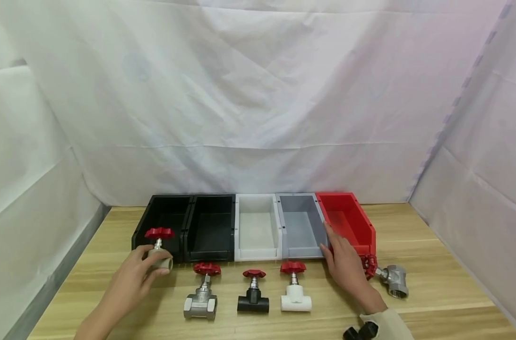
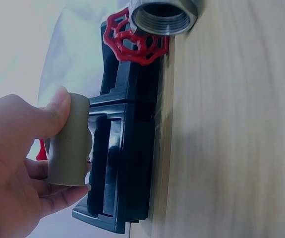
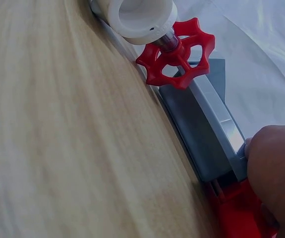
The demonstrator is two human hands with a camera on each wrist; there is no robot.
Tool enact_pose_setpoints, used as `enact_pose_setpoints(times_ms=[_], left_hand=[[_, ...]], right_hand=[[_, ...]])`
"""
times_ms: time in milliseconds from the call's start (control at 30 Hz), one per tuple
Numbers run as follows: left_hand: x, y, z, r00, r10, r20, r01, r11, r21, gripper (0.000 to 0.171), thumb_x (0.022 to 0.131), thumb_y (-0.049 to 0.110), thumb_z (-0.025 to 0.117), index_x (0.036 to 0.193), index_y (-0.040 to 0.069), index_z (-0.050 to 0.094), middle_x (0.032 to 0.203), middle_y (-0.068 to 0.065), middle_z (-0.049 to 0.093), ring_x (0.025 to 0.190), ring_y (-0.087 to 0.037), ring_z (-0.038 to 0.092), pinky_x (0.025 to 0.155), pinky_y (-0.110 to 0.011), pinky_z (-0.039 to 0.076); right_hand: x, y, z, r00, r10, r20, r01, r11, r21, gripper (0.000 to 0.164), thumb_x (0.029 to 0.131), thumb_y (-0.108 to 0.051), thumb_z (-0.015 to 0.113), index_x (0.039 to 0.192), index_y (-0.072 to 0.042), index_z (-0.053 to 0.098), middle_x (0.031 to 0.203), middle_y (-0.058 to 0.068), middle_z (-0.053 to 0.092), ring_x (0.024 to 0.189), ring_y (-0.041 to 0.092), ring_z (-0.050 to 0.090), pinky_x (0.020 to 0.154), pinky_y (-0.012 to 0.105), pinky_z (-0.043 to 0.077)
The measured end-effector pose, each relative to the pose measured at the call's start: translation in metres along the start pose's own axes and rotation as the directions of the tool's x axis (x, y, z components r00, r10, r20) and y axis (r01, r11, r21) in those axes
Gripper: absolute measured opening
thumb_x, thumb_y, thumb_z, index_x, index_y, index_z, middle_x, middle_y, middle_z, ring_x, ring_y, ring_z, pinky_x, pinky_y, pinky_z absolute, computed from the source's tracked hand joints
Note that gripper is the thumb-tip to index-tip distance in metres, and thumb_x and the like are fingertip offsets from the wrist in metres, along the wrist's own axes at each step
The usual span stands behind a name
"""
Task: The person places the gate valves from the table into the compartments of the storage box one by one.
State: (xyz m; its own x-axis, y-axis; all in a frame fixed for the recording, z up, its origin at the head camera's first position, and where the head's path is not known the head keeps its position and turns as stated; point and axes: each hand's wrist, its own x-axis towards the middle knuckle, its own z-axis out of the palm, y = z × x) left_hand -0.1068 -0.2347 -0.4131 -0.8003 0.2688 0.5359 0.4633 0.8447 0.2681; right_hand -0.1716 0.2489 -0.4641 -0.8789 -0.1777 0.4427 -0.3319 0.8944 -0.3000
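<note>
My left hand (image 1: 136, 271) grips a beige plastic valve (image 2: 69, 148) by its pipe body, thumb on one side and fingers on the other. The valve's red handwheel (image 1: 159, 233) points up and overlaps the leftmost black bin (image 1: 135, 236) in the head view. My right hand (image 1: 347, 264) lies with its fingers stretched over the adjoining rims of the grey bin (image 1: 302, 231) and the red bin (image 1: 345, 222). In front of the bins stand a metal valve (image 1: 200, 304), a black valve (image 1: 253, 302) and a white valve (image 1: 296, 300), each with a red handwheel on top.
Between the grey bin and the leftmost one are a white bin (image 1: 258, 229) and another black bin (image 1: 211, 231). Another metal valve (image 1: 396, 281) lies tipped over to the right of my right hand. Black fittings (image 1: 360, 332) show beside the right sleeve. White cloth (image 1: 258, 94) hangs behind the table.
</note>
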Motion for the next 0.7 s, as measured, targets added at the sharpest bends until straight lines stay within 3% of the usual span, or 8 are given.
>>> enact_pose_setpoints(times_ms=[433, 700], left_hand=[[0.023, -0.009, 0.011, 1.0, 0.024, 0.007, -0.024, 1.0, -0.009, 0.03, 0.075, 0.011, 0.079, 0.103, 0.016, 0.069, 0.104, -0.026, 0.057, 0.086, -0.04, 0.058, 0.066, -0.055, 0.048], [0.033, -0.019, 0.017, 1.0, -0.02, 0.021, 0.02, 1.0, -0.019, 0.028, 0.079, 0.008, 0.076, 0.106, 0.011, 0.068, 0.107, -0.031, 0.054, 0.09, -0.047, 0.056, 0.07, -0.059, 0.045]], right_hand=[[-0.002, 0.004, 0.006, 0.999, -0.022, -0.03, 0.022, 1.0, -0.001, 0.078, 0.088, -0.019, 0.069, 0.153, -0.017, 0.026, 0.128, 0.018, 0.054, 0.1, 0.033, 0.056, 0.078, 0.051, 0.05], [0.0, 0.005, 0.006, 0.997, -0.042, -0.057, 0.042, 0.999, -0.003, 0.076, 0.088, -0.019, 0.069, 0.152, -0.015, 0.028, 0.127, 0.018, 0.055, 0.097, 0.033, 0.057, 0.075, 0.051, 0.051]])
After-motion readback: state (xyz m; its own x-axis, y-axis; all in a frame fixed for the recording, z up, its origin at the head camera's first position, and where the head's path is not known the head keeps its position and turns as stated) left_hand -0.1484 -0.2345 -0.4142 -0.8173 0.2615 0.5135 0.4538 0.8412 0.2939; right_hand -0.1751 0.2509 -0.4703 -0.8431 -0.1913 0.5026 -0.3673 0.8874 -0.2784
